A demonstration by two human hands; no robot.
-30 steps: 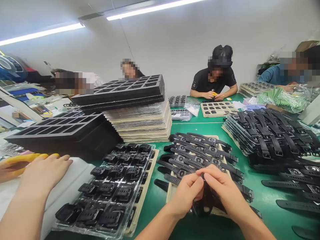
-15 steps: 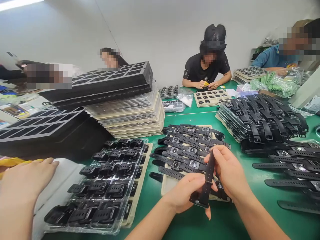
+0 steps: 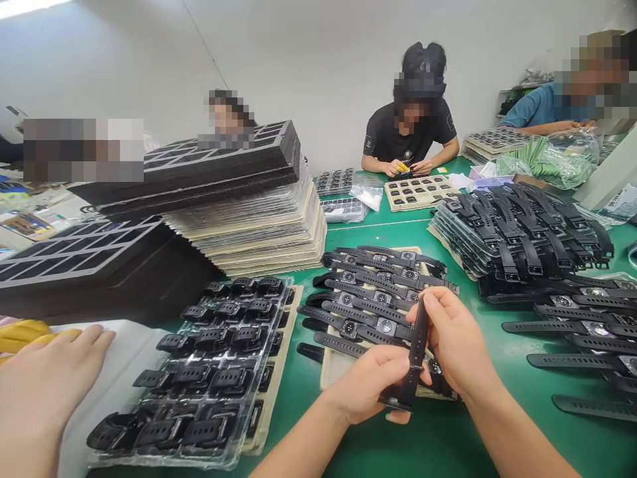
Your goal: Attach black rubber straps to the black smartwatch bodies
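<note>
Between my hands is a black smartwatch (image 3: 417, 352) with its strap threaded through the keeper loop. My left hand (image 3: 365, 385) is closed round its lower part, thumb on the strap near the loop. The upper end of the strap is pinched by my right hand (image 3: 450, 332). Much of the watch body is hidden by my left fingers. Just beyond my hands, a cream tray (image 3: 331, 372) carries several smartwatches (image 3: 385, 326) lying face down with straps stretched out. To my left, a clear plastic tray (image 3: 249, 425) holds rows of watches with closed straps (image 3: 206, 428).
A co-worker's hand (image 3: 64, 372) rests on white sheeting at the left. Black divided trays (image 3: 239, 156) top a tall stack of plastic trays (image 3: 279, 242). More watches (image 3: 512, 226) are piled on trays at the right. Another co-worker (image 3: 411, 133) sits across the green table (image 3: 368, 441).
My hands stay nearly in place on the smartwatch. My left fingers beneath it have curled in a little. The co-worker's hand at the left has shifted slightly.
</note>
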